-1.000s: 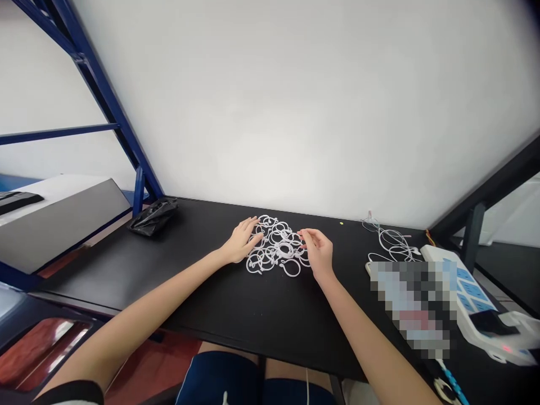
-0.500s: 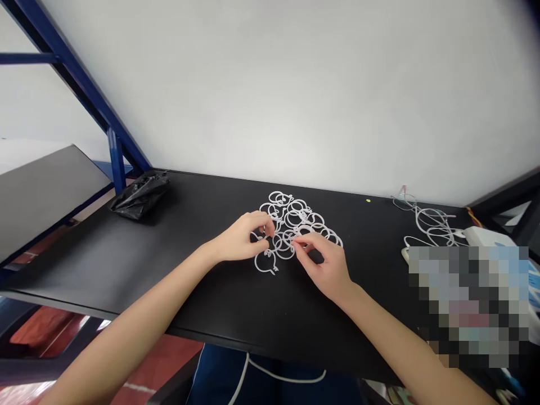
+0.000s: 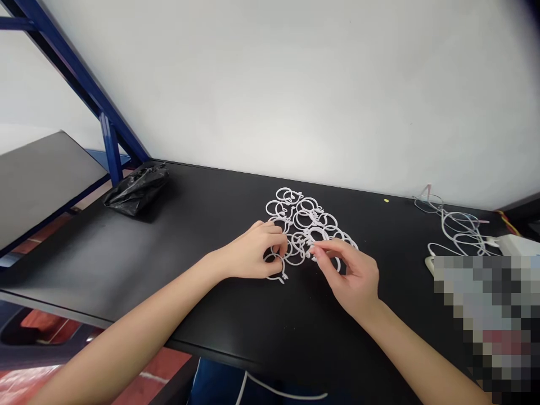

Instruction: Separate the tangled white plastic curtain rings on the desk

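A heap of rings (image 3: 310, 225) lies on the table (image 3: 202, 292), near its middle. The left hand (image 3: 253, 256) is at the near left edge of the heap, the right hand (image 3: 352, 273) at the near right edge. A bag (image 3: 135, 188) lies far left. A bundle of cables (image 3: 458, 228) lies far right, near the wall (image 3: 295, 84) behind the table.

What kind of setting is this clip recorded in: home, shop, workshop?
Probably a workshop or small assembly bench. A plain black worktable stands against a bare white wall, blue metal racking to one side, with a pile of white plastic rings and loose white cables.
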Available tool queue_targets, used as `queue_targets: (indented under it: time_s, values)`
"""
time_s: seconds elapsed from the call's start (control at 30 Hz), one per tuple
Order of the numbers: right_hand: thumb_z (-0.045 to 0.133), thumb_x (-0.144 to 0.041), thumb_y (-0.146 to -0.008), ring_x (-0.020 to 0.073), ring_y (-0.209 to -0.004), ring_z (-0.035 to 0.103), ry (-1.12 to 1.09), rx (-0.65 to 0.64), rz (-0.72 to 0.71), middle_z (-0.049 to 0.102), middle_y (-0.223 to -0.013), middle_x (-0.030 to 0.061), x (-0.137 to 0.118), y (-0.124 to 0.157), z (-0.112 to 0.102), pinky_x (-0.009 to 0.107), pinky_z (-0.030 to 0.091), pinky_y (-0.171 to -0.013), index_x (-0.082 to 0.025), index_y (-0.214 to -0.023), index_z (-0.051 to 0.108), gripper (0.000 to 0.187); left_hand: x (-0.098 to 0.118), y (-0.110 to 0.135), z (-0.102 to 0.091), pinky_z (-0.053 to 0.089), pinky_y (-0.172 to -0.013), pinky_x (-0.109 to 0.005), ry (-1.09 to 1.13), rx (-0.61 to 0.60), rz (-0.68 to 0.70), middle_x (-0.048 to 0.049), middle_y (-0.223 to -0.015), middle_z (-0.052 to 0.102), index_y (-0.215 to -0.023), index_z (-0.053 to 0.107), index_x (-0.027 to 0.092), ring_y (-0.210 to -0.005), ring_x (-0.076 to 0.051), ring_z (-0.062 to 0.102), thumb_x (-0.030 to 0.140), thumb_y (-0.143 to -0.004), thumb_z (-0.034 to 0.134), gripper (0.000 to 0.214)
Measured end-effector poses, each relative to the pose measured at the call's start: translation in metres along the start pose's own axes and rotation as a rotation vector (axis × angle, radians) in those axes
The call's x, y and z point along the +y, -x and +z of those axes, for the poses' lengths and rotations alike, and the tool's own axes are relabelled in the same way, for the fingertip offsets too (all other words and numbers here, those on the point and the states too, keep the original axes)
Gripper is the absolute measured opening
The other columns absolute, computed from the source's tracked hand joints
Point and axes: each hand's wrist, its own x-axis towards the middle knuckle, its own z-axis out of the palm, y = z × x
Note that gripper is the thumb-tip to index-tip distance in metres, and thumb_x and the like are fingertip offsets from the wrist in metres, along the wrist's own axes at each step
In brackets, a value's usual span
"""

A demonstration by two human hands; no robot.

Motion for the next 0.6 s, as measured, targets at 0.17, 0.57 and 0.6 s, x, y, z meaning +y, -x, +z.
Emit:
queue_targets:
  time_s: [0.17,0.57,0.6]
  values:
    - [0.06,-0.014,-0.087,0.0137,-0.063,0.067,0.0,-0.009,-0.02,0.072,-0.075,-0.0007,-0.003,0.0,0.0,0.027,0.057,-0.06,-0.023,-0.092,0.067,0.013,0.003,0.0,0.0,0.039,-0.085,-0.031,0.042,0.01,-0.002,0.0018,-0.077,0.061,-0.076,0.06,0.02,-0.079,-0.015,0.054,0.013,-0.072,0.059,0.008]
    - [0.058,-0.016,-0.088,0.0143,-0.058,0.068,-0.136,-0.041,-0.19,0.072,-0.073,0.0012,-0.013,-0.001,-0.008,0.025,0.058,-0.054,-0.024,-0.107,0.067,0.022,0.008,-0.003,-0.007,0.049,-0.069,-0.027,0.666,0.122,-0.093,-0.0034,-0.076,0.07,-0.082,0.072,0.015,-0.071,-0.013,0.06,0.025,-0.08,0.07,0.011]
    - [0.059,-0.018,-0.088,0.0146,-0.057,0.067,-0.15,-0.057,-0.212,0.072,-0.072,0.0013,-0.014,-0.001,-0.009,0.026,0.058,-0.053,-0.024,-0.109,0.066,0.023,0.01,-0.003,-0.006,0.049,-0.067,-0.026,0.688,0.153,-0.099,-0.0035,-0.075,0.07,-0.082,0.072,0.014,-0.069,-0.013,0.059,0.025,-0.079,0.071,0.011]
